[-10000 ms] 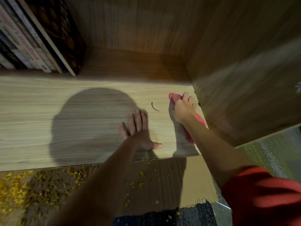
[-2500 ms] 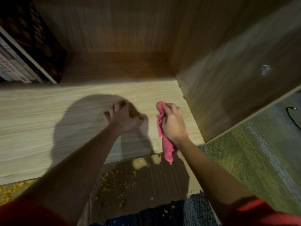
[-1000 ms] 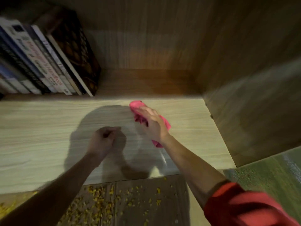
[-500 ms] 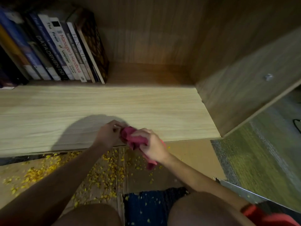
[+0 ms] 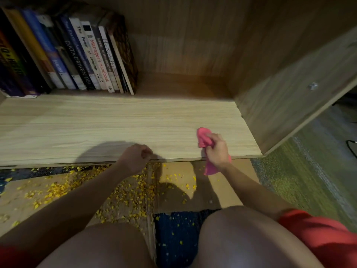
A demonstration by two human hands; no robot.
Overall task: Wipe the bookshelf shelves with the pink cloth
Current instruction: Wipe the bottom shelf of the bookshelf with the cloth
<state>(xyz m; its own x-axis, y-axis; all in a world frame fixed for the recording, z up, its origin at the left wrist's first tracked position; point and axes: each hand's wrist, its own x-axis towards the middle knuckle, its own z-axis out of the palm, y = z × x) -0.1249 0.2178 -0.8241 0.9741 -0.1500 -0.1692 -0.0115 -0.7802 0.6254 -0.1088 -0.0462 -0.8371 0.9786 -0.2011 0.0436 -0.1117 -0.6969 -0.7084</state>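
Note:
A light wooden shelf board [image 5: 119, 124] runs across the view inside the bookshelf. My right hand [image 5: 217, 149] grips the bunched pink cloth [image 5: 203, 139] near the board's front right part; one end of the cloth hangs down past the front edge. At the front edge near the middle is my left hand [image 5: 136, 156], its fingers curled and holding nothing that I can see.
A row of upright books [image 5: 77, 55] fills the back left of the shelf. The bookshelf's side panel [image 5: 289, 101] stands at the right. Yellow crumbs [image 5: 131, 192] lie scattered on cardboard below the shelf. Green carpet [image 5: 301, 175] is at the right. My knees are at the bottom.
My right hand has moved right along the front edge with the cloth, away from my left hand. The two hands were together half a second ago and are now apart.

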